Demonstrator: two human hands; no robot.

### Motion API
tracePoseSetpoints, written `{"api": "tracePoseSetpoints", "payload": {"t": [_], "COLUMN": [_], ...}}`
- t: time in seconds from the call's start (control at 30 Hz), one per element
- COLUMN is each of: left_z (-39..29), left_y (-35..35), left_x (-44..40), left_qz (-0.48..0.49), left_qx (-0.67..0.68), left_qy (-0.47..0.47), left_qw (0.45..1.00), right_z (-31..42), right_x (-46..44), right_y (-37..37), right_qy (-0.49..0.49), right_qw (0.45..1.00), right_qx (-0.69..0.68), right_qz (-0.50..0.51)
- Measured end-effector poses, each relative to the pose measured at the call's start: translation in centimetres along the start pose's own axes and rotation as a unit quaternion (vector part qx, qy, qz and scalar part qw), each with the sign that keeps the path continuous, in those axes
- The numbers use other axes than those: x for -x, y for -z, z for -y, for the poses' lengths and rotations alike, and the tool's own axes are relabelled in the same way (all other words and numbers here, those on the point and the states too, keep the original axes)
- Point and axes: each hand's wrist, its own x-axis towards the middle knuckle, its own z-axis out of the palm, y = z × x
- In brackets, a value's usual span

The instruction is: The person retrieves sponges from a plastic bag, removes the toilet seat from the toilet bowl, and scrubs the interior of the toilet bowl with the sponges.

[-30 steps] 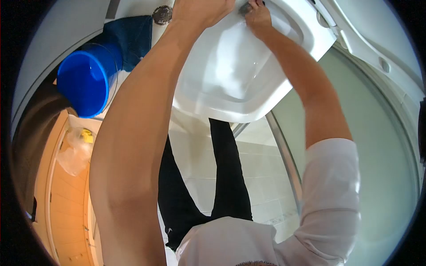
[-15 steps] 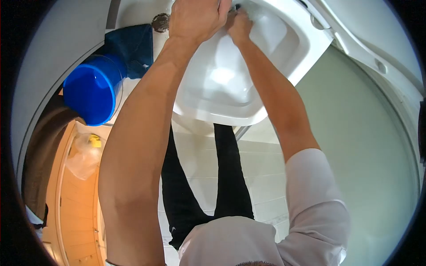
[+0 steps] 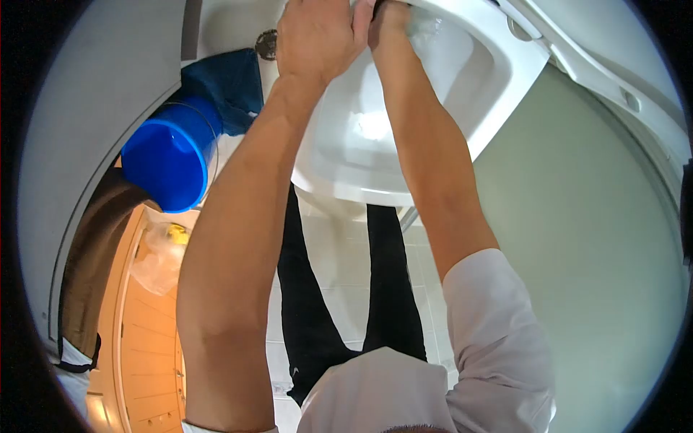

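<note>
Over the upper left part of a white washbasin [image 3: 346,189] is my left hand [image 3: 321,36], back of the hand up. Its fingertips are cut off or hidden at the top edge. Close beside it, my right hand [image 3: 390,23] reaches to the top of the bowl, its fingers mostly hidden. A small dark thing shows between the two hands, too little of it to name. Clear water splashes in the bowl just right of my right hand. What either hand holds, if anything, cannot be made out.
Left of the basin are a dark blue cloth [image 3: 229,86], a round dark drain-like disc [image 3: 266,45] and a blue bucket [image 3: 164,164]. Brown fabric [image 3: 108,216] hangs below. A plastic bag [image 3: 157,260] lies lower left. Frosted glass [image 3: 577,238] stands at the right.
My right hand has moved left across the top of the bowl, up against my left hand. The view has shifted, so the bucket and cloth appear farther right.
</note>
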Motion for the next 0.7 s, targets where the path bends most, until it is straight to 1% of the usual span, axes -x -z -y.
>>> {"api": "tracePoseSetpoints", "payload": {"t": [0.1,0.17,0.2,0.3,0.33,0.4,0.47,0.53,0.6,0.63,0.7], "left_z": [-0.1,0.0,-0.1,0.1,0.1,-0.3,-0.5,-0.1,0.1,-0.3,-0.1], "left_y": [0.1,0.1,0.2,0.0,0.1,0.3,0.3,0.1,0.3,0.4,0.3], "left_x": [0.1,0.0,-0.1,-0.3,-0.7,-0.1,0.2,-0.2,0.0,-0.2,-0.3], "left_qz": [0.003,0.001,-0.003,-0.001,-0.007,0.02,0.028,0.004,0.011,0.01,0.001], "left_qx": [0.005,0.0,0.001,-0.002,-0.004,0.009,0.002,-0.009,-0.01,-0.004,-0.002], "left_qy": [0.0,-0.007,-0.01,-0.011,-0.014,0.017,0.013,-0.011,-0.006,-0.004,-0.01], "left_qw": [1.0,1.0,1.0,1.0,1.0,1.0,1.0,1.0,1.0,1.0,1.0], "right_z": [1.1,2.1,1.8,0.2,-0.5,-0.5,-0.1,1.1,1.7,1.8,1.1], "right_x": [-5.5,-5.4,-4.9,2.2,2.7,2.5,-0.3,-3.9,-4.0,-2.6,2.1], "right_y": [1.9,1.3,1.2,-0.9,-1.1,-1.4,0.0,0.9,1.0,0.8,-0.4], "right_qy": [-0.021,-0.036,-0.031,0.029,0.041,0.038,0.012,-0.037,-0.057,-0.047,0.013], "right_qw": [0.997,0.995,0.995,0.999,0.999,0.999,1.0,0.995,0.991,0.992,0.999], "right_qx": [-0.07,-0.093,-0.09,-0.012,0.017,0.037,-0.019,-0.094,-0.124,-0.115,-0.029], "right_qz": [-0.029,-0.027,-0.023,0.008,0.012,0.01,0.002,-0.001,0.004,0.01,0.038]}}
